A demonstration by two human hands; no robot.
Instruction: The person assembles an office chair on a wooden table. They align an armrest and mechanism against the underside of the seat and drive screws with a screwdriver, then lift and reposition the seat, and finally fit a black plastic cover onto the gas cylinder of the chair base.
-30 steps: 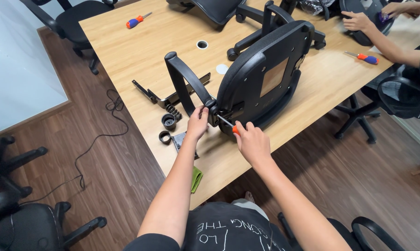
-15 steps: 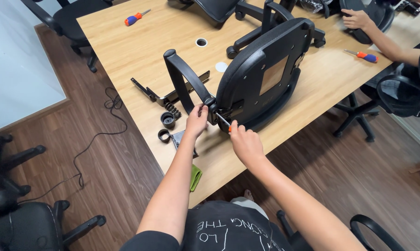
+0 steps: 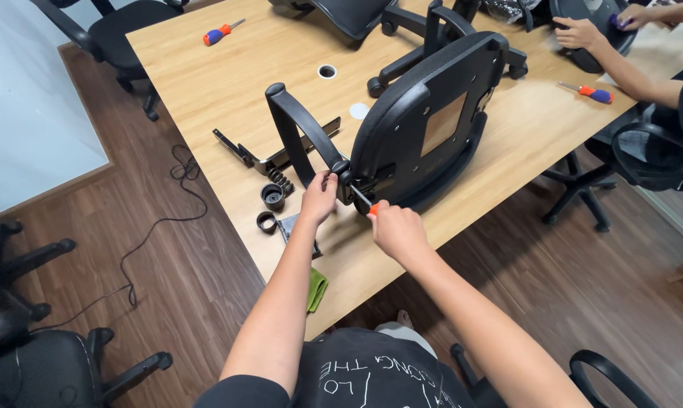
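A light wood-grain tabletop (image 3: 205, 83) with a smooth, faintly satin finish was seen. The overturned chair seat (image 3: 424, 128) was moulded in matt black plastic, a brown board-like panel (image 3: 443, 123) being set into it. The armrest (image 3: 296, 132) gripped by the left hand (image 3: 320, 196) looked like smooth black plastic. The screwdriver (image 3: 364, 202) in the right hand (image 3: 396, 230) showed a bright metal shaft. A green cloth (image 3: 316, 289) appeared soft and matt.
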